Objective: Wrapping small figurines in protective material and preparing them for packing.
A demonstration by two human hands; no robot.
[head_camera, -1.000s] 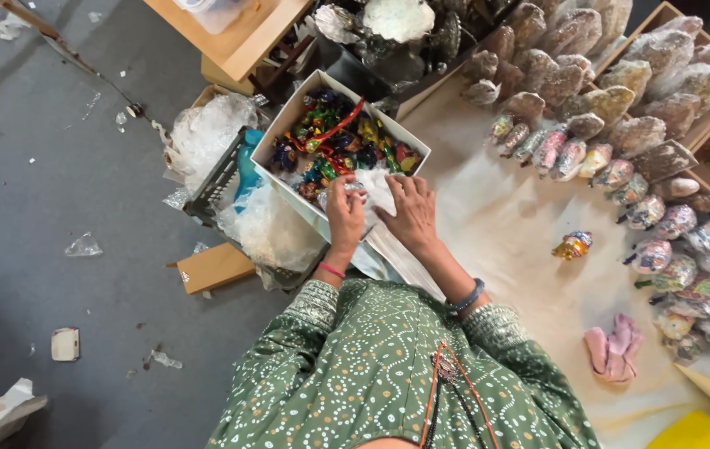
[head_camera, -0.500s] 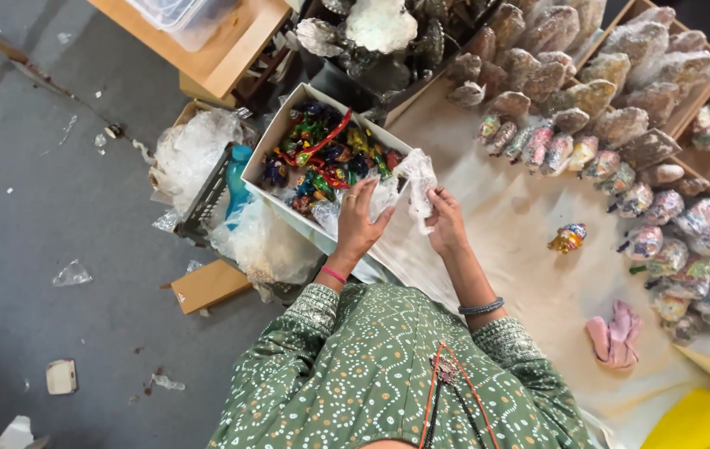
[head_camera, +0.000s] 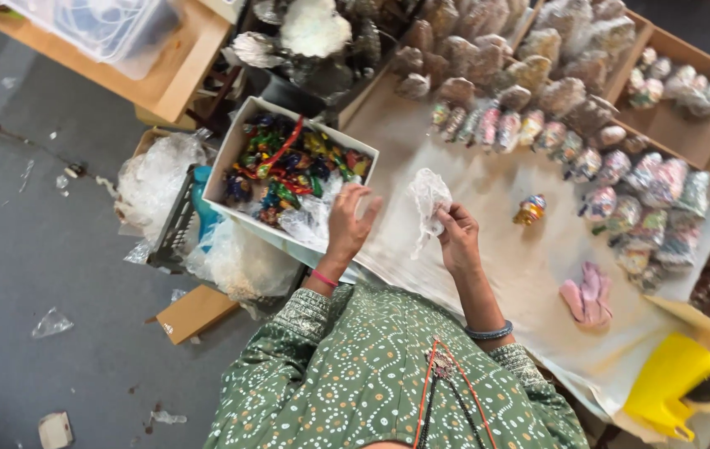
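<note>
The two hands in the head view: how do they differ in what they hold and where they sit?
The right hand pinches a crumpled clear plastic wrapper over the paper-covered table; the left hand holds nothing, fingers spread at the edge of the white box of colourful figurines. The left wrist carries a pink band, the right a blue-grey one. Both come out of green patterned sleeves.

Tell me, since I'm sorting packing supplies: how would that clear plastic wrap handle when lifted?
The clear plastic wrap hangs crumpled from the right hand, so it is probably floppy and very light. Its thin film likely tears easily.
</note>
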